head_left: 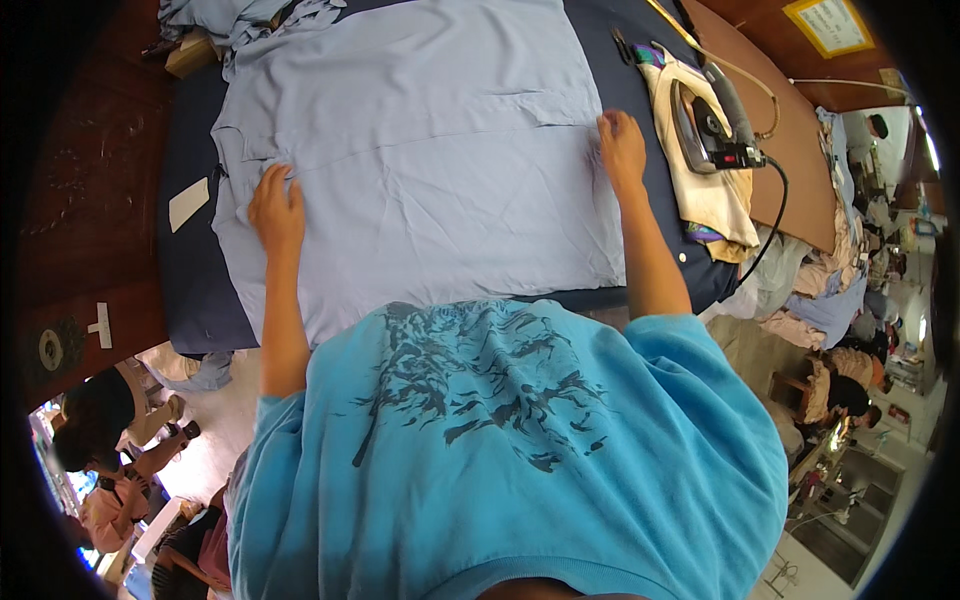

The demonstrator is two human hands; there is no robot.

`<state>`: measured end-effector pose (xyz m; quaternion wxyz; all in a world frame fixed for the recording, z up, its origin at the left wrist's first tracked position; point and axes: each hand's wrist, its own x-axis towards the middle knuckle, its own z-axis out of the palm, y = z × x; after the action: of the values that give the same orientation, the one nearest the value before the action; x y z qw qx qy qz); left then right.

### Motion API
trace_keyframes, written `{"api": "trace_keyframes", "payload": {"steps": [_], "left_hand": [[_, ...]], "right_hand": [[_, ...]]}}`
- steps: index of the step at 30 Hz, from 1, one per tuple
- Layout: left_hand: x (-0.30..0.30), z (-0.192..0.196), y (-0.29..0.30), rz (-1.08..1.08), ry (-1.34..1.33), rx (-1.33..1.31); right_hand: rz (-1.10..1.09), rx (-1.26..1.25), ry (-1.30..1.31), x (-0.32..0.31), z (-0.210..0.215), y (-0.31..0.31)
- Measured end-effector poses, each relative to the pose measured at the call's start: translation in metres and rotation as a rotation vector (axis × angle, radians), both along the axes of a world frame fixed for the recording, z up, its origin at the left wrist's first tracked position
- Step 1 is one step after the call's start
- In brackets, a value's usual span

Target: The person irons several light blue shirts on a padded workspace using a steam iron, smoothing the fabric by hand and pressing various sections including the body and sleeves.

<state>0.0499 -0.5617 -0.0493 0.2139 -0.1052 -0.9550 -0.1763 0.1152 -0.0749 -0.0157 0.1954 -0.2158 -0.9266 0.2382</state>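
While the pale blue cloth (420,150) was spread flat across the dark padded table (195,290), its length running side to side, the left hand (277,208) and right hand (622,148) were pressed open-palmed on opposite edges, nothing pinched, the iron (712,125) nearer the right

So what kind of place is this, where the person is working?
Probably a clothing workshop. Both hands flatten a pale blue-grey cloth on a dark padded table, a black electric iron rests nearby, and heaps of fabric lie around.
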Motion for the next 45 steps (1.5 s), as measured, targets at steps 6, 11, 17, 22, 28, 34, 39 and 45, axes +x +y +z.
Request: {"api": "trace_keyframes", "payload": {"steps": [6, 11, 17, 22, 28, 34, 39, 45], "left_hand": [[-0.041, -0.010, 0.028, 0.010, -0.262, -0.180], [-0.043, -0.005, 0.036, 0.068, -0.376, -0.282], [-0.049, 0.009, 0.074, -0.056, -0.144, -0.199], [-0.067, 0.011, 0.200, -0.511, -0.151, 0.042], [-0.074, 0.002, 0.257, -0.433, -0.253, -0.082], [-0.076, 0.002, 0.254, -0.395, -0.387, 0.054], [-0.074, -0.007, 0.248, -0.456, -0.254, 0.000], [-0.079, -0.009, 0.249, -0.400, -0.268, 0.107]], "right_hand": [[-0.073, 0.351, -0.206, -0.064, -0.040, 0.007], [-0.090, 0.382, -0.126, -0.061, -0.044, 0.020], [0.365, 0.177, 0.143, -0.064, -0.019, 0.009], [0.585, 0.329, 0.047, -0.065, -0.032, 0.007], [0.542, 0.519, -0.210, -0.057, -0.044, 0.018], [0.546, 0.506, -0.280, -0.054, -0.042, 0.020], [0.536, 0.533, -0.317, -0.053, -0.036, 0.027], [0.521, 0.529, -0.302, -0.052, -0.039, 0.031]]}}
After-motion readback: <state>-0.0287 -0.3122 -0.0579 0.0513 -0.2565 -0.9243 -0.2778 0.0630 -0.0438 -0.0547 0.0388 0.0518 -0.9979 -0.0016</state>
